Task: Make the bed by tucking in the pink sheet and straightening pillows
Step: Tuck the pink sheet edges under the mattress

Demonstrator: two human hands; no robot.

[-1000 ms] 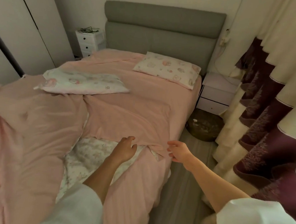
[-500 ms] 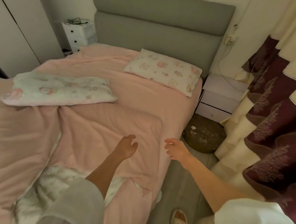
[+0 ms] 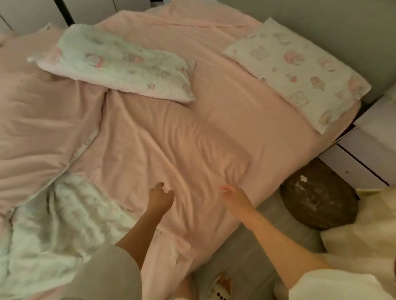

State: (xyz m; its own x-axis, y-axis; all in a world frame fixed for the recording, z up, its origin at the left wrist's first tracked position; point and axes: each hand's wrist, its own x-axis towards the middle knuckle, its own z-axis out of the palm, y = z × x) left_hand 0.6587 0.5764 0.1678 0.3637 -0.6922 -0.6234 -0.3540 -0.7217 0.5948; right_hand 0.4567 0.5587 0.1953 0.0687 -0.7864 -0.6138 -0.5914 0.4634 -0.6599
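Near the pink sheet point(image 3: 169, 148) edge, left hand point(image 3: 160, 197) and right hand point(image 3: 234, 196), each grip loose, empty.

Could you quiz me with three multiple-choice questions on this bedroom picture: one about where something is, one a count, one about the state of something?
1. Where does the dark round pouf sit?
A. on the bed
B. on the floor beside the bed, by the nightstand
C. on top of the nightstand

2. How many patterned pillows are on the bed?
A. one
B. two
C. four

3. What state is the pink sheet in?
A. smooth and flat
B. wrinkled, with the patterned mattress exposed at the near left
C. folded into a neat stack

Answers: 1 B, it rests on the floor between bed and nightstand. 2 B, one pillow lies mid-bed at the left, the other against the headboard. 3 B, creases run across it ahead of the left hand and right hand.
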